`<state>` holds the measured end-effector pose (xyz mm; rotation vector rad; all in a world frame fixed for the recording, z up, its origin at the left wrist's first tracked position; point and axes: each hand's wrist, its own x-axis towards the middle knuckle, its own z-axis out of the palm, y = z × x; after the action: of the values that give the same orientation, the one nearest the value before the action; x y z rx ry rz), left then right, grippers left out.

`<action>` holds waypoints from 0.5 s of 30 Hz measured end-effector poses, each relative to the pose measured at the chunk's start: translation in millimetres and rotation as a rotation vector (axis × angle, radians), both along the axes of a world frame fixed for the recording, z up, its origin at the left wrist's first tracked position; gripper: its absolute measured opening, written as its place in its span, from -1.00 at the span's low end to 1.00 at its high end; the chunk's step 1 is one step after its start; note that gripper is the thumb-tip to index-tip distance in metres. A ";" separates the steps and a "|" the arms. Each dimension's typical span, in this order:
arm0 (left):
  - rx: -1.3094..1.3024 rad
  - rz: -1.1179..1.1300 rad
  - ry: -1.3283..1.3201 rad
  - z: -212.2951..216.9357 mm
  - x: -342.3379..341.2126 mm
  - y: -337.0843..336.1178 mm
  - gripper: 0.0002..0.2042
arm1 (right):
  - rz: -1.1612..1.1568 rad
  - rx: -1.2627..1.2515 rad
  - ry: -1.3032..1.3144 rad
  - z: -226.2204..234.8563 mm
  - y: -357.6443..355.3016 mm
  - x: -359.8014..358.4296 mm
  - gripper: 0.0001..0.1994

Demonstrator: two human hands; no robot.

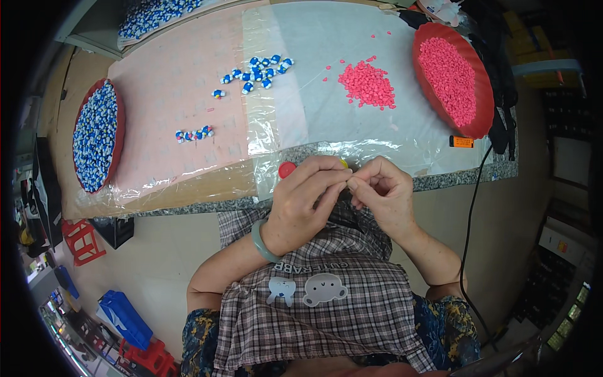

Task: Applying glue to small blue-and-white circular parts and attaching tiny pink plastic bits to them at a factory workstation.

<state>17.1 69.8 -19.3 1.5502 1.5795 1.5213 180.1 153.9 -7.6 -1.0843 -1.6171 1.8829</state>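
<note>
My left hand (306, 193) and my right hand (391, 193) meet at the table's front edge, fingertips pinched together. Whatever lies between them is too small to make out. Beside my left hand sits a round red cap-like piece (286, 169), and a bit of something yellow (343, 163) shows behind the fingers. Beyond the hands lie a loose heap of small pink pieces (367, 85) and a cluster of small blue-and-white pieces (254, 74). A short row of blue-and-white pieces with pink bits (195, 134) rests farther left.
A red bowl (482, 116) of pink pieces stands at the right, another red bowl (118, 141) of blue-and-white pieces at the left. More fill a container (122, 43) at the back left. An orange-and-black item (461, 142) lies near a hanging black cable (472, 220).
</note>
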 end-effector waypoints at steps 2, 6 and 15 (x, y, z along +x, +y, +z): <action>0.025 0.014 0.007 -0.8 -2.3 0.5 -0.80 | -0.003 0.009 -0.003 1.9 0.4 -2.4 -0.92; 0.017 0.001 0.038 10.7 -11.5 0.7 -0.82 | 0.025 -0.046 0.081 6.3 6.7 -5.1 -0.92; -0.141 0.222 -0.400 -7.2 -89.0 -22.5 -0.82 | -0.066 0.709 -0.303 -20.0 82.7 12.4 -0.93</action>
<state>-71.9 47.3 -26.5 0.9458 1.6156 1.6684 192.5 236.6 -27.6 -1.0967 -2.1398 0.9771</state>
